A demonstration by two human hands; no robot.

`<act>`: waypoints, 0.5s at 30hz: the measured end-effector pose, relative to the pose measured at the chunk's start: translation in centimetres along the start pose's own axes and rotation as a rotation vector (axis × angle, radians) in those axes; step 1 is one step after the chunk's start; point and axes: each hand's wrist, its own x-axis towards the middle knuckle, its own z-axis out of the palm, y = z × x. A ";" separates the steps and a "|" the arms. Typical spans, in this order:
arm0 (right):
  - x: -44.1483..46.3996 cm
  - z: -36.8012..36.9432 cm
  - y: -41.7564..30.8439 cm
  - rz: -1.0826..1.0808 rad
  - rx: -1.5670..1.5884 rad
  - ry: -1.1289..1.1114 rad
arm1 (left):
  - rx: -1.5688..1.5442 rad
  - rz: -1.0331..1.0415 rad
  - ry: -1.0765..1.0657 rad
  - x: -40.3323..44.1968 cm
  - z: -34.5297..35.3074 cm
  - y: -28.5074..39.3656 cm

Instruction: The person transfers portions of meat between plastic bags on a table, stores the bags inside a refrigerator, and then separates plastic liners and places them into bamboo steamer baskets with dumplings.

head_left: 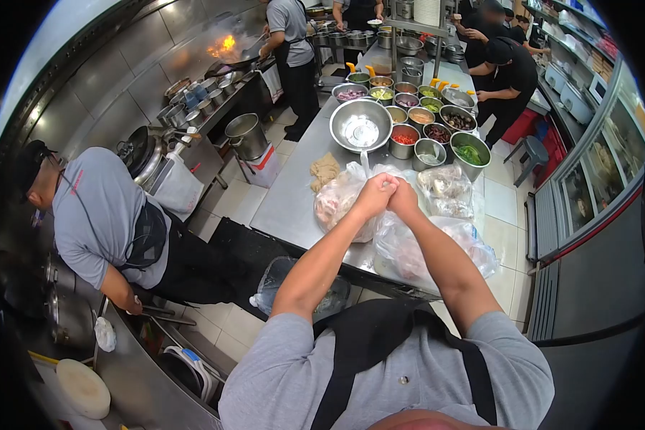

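My left hand (378, 193) and my right hand (403, 196) meet above the steel counter, fingers closed tight against each other. They appear to pinch the gathered top of a clear plastic bag (340, 204) with pale pinkish contents, likely raw meat; the exact grip is partly hidden. Under my right forearm lies a second plastic bag (401, 247) with similar pale contents. Beyond my right hand is another clear bag (446, 188) of lighter and brownish pieces. A large steel bowl (360, 127) stands just past my hands, and a crumpled tan cloth (325, 170) lies left of the bag.
Several steel pots of cut ingredients, including red pieces (403, 136) and green leaves (470, 153), crowd the counter (294, 204). A co-worker (115, 204) bends at the left. Flames (224, 47) rise at a far stove. A glass-door fridge (595, 154) stands right.
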 end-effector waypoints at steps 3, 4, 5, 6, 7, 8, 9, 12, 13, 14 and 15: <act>5.4 3.0 2.4 0.146 -0.152 -0.069 | -0.016 0.153 -0.042 0.5 0.0 -2.0; 6.2 3.2 2.2 0.156 -0.106 -0.007 | 0.060 0.206 0.038 0.6 -0.5 -1.9; 6.7 3.6 2.4 0.169 -0.100 -0.011 | 0.130 0.237 0.109 0.0 -0.7 -2.5; 6.9 3.7 2.7 0.068 -0.091 0.093 | 0.245 0.029 0.168 -0.2 -1.6 -1.6; 7.5 3.2 3.0 -0.040 -0.093 0.198 | 0.459 0.049 0.213 -0.6 -2.0 0.0; 7.0 1.6 1.6 -0.016 -0.094 0.124 | 0.669 0.067 0.252 -0.7 -2.3 1.0; 6.2 0.0 -0.5 0.016 -0.093 0.052 | 0.788 0.028 0.249 0.2 -2.4 0.6; 5.0 -0.7 -0.2 -0.007 -0.107 0.093 | 1.080 -0.090 0.247 2.5 -1.3 1.5; 4.9 -1.1 -0.2 -0.003 -0.121 0.071 | 1.133 -0.085 0.249 2.8 -0.9 1.7; 4.9 -1.6 -0.2 -0.001 -0.134 0.047 | 1.186 -0.081 0.254 3.0 -0.8 1.9; 5.3 -1.8 0.4 0.007 -0.148 0.038 | 1.171 -0.088 0.246 3.2 -0.8 1.9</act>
